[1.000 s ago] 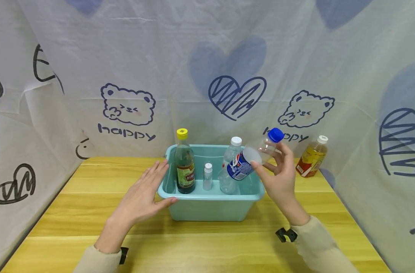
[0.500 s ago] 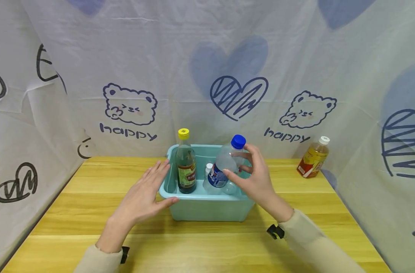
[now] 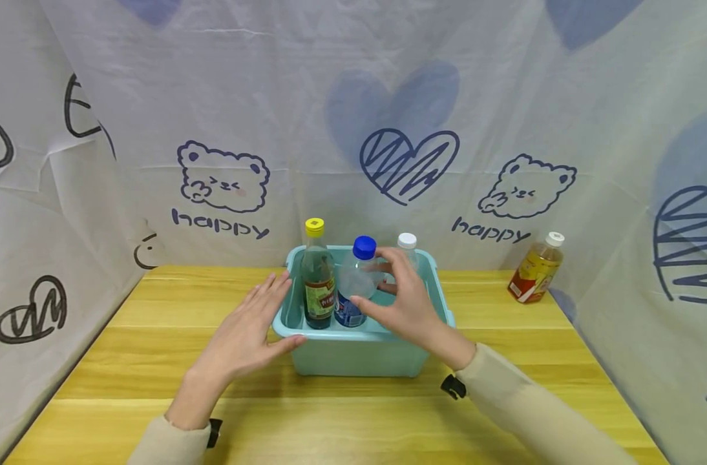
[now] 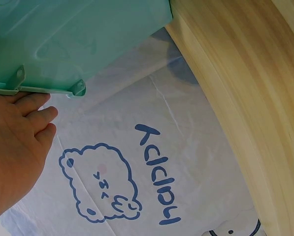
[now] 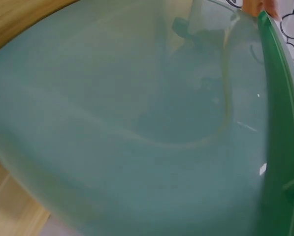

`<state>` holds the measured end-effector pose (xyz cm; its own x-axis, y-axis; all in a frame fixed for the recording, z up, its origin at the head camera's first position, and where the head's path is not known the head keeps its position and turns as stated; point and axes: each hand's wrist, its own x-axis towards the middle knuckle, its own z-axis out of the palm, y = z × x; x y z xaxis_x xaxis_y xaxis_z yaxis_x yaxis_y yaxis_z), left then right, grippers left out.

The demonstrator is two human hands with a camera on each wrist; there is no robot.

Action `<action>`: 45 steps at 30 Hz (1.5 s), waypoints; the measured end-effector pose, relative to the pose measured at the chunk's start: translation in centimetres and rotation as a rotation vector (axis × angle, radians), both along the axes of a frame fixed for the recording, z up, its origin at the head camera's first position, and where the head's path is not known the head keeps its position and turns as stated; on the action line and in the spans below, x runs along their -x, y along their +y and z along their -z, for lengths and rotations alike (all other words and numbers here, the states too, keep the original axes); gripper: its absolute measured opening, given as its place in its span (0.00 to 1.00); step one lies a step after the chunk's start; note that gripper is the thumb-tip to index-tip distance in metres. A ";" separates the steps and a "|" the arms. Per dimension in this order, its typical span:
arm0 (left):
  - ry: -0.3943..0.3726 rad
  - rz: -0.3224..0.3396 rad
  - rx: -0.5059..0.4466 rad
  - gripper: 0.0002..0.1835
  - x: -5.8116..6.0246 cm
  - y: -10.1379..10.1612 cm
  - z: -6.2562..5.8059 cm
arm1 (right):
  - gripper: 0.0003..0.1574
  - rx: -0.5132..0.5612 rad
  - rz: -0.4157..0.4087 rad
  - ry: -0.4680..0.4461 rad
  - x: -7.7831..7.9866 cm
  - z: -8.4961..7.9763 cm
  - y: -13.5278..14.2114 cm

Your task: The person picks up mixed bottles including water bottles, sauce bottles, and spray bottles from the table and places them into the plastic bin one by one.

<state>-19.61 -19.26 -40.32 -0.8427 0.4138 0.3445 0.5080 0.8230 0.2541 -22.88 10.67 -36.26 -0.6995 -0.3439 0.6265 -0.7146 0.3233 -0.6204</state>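
My right hand (image 3: 401,298) grips a clear plastic bottle (image 3: 356,279) with a blue cap and a blue Pepsi label. The bottle stands nearly upright inside a light teal plastic bin (image 3: 359,357), right beside a dark sauce bottle (image 3: 318,298) with a yellow cap. Straight fingers of my left hand (image 3: 243,336) rest on the bin's left rim; the left wrist view shows that hand (image 4: 18,132) under the rim's edge. At the bin's right, a white-capped clear bottle (image 3: 407,244) is partly covered by my right hand. The small white-capped bottle is hidden.
A tea-coloured drink bottle (image 3: 536,268) with a white cap leans at the back right of the wooden table (image 3: 353,420), outside the bin. A printed white cloth (image 3: 324,194) hangs behind and on both sides. The bin's outer wall (image 5: 137,98) fills the right wrist view.
My right hand has carried the blue-capped bottle leftward and down into the bin, from tilted over its right side to nearly upright beside the sauce bottle. My left hand has stayed on the rim.
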 end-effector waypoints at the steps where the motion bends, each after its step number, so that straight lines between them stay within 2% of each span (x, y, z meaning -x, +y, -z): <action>1: 0.002 0.002 0.002 0.56 0.0 0.0 0.0 | 0.48 -0.013 -0.005 -0.002 0.0 0.0 -0.2; 11: -0.012 -0.007 0.023 0.56 0.0 -0.1 -0.1 | 0.47 -0.121 -0.092 -0.085 0.5 -0.1 -2.1; 22: -0.013 0.002 0.021 0.56 0.1 0.0 -0.1 | 0.50 -0.254 -0.044 -0.266 1.5 -0.1 -3.3; 26: -0.015 -0.001 0.020 0.56 0.2 0.0 -0.1 | 0.52 -0.272 -0.041 -0.309 1.6 -0.1 -3.3; 32: -0.023 -0.002 0.018 0.56 0.1 -0.1 -0.1 | 0.53 -0.275 -0.049 -0.344 1.6 -0.2 -3.4; 40: -0.024 -0.002 0.018 0.56 0.1 -0.1 -0.2 | 0.50 -0.247 -0.055 -0.387 1.8 -0.1 -3.3; 45: -0.018 -0.003 0.021 0.56 0.1 -0.1 -0.2 | 0.49 -0.274 -0.050 -0.351 1.7 -0.2 -3.2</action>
